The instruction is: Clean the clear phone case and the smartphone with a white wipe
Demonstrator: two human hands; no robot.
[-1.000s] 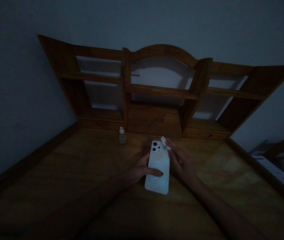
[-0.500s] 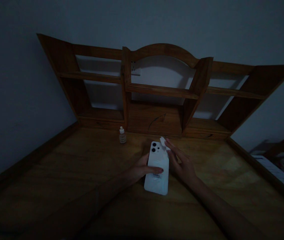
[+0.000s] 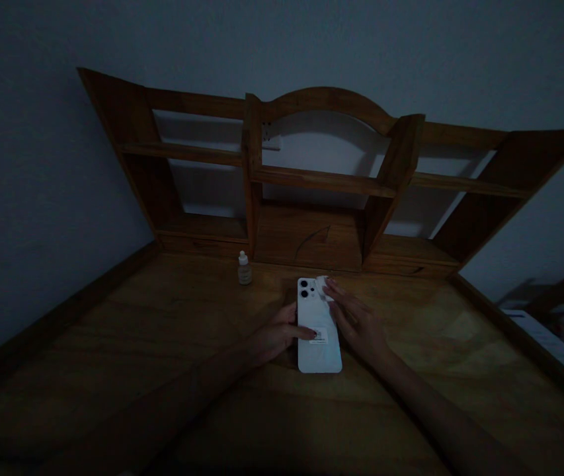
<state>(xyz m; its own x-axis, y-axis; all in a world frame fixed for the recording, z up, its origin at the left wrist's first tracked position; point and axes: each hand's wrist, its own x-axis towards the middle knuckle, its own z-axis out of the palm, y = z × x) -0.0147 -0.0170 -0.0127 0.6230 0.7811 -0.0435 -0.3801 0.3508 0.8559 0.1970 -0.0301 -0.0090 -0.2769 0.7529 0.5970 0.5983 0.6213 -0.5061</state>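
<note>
A white smartphone (image 3: 320, 357) shows its back, with the camera lenses at its upper left corner and a small printed label (image 3: 319, 336) near the middle. My left hand (image 3: 282, 332) grips it from the left side, thumb lying across the back by the label. At the upper right of the phone, my right hand (image 3: 358, 324) pinches a small white tissue (image 3: 321, 288) that touches the back beside the lenses. Some of the right fingertips are hard to make out in the dim light.
Behind the phone, to the left, stands a small dropper bottle (image 3: 244, 271) with a white cap. A wooden shelf unit (image 3: 311, 178) runs along the back of the wooden desk (image 3: 202, 297). On the wall is a power socket (image 3: 270, 140).
The phone has turned slightly upright and shifted a little to the right. The tissue, raised at the phone's corner before, now lies against its back, and the right hand has moved with it.
</note>
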